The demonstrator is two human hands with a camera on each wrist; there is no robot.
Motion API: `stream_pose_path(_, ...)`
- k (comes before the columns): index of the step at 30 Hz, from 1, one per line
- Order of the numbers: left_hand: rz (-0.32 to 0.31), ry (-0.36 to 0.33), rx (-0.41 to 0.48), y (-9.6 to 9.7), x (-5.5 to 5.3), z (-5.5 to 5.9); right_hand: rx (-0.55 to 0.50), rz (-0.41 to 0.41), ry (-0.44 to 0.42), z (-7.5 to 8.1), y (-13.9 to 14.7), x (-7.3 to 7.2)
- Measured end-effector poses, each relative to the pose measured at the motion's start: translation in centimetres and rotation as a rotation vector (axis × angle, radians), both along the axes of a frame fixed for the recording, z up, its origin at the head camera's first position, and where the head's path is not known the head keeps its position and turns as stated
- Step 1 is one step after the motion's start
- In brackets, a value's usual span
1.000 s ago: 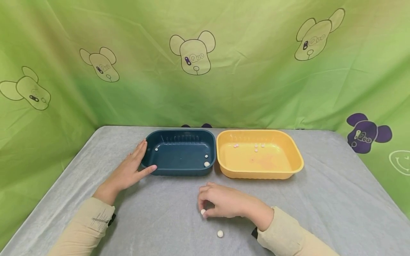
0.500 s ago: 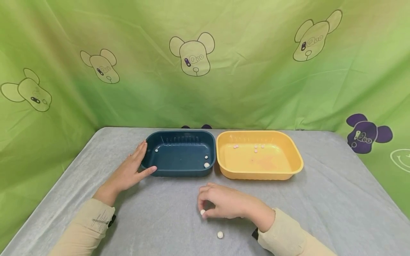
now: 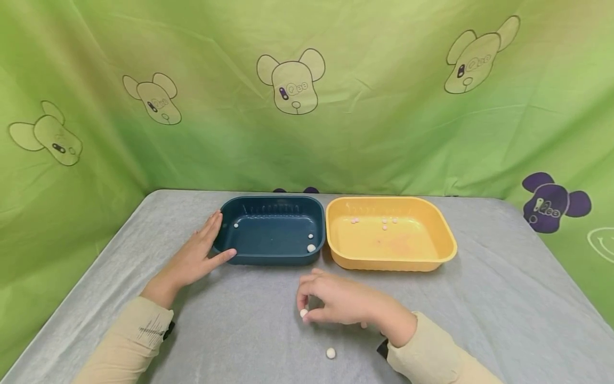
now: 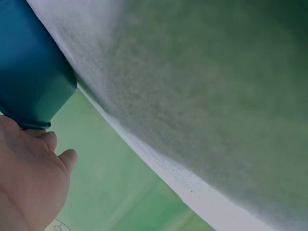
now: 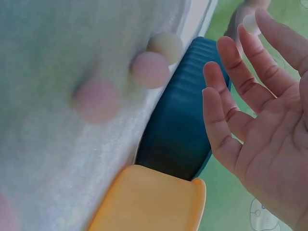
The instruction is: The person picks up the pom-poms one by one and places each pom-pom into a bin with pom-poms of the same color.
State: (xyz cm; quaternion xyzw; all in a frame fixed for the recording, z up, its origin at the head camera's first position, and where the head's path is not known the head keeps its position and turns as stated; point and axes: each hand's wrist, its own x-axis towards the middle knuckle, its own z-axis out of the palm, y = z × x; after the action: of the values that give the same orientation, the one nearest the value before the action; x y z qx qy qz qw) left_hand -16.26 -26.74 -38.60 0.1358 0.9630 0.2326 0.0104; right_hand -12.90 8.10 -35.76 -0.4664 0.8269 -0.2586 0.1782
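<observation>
My right hand (image 3: 336,298) pinches a small white ball (image 3: 304,313) between thumb and index finger, above the cloth in front of the two basins. In the right wrist view the white ball (image 5: 251,24) shows at the fingertips, and the other fingers are spread and slightly bent. My left hand (image 3: 194,256) rests on the left end of the dark blue basin (image 3: 271,260), its thumb at the front rim and its fingers along the side. Inside that basin lie a larger white ball (image 3: 311,248) and two smaller ones.
A yellow basin (image 3: 393,264) with several small pink balls stands right of the blue one. Another white ball (image 3: 331,353) lies on the grey cloth near me. Pink balls (image 5: 150,70) lie beneath my right hand, mostly hidden in the head view. A green printed curtain (image 3: 384,133) hangs behind.
My right hand has risen slightly with the white ball pinched, and a bit of pink now shows under its wrist. My left hand stays on the blue basin.
</observation>
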Motion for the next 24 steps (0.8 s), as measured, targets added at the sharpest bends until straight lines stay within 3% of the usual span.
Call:
stream_pose_path(17, 0.002, -0.020, 0.006, 0.3, -0.3, 0.1, -0.025, -0.024, 0.026, 1.8, 0.0, -0.8)
stream_pose_path(24, 0.009, -0.023, 0.001, 0.2, -0.2, 0.4, -0.081, -0.005, 0.058, 2.6, -0.4, -1.4)
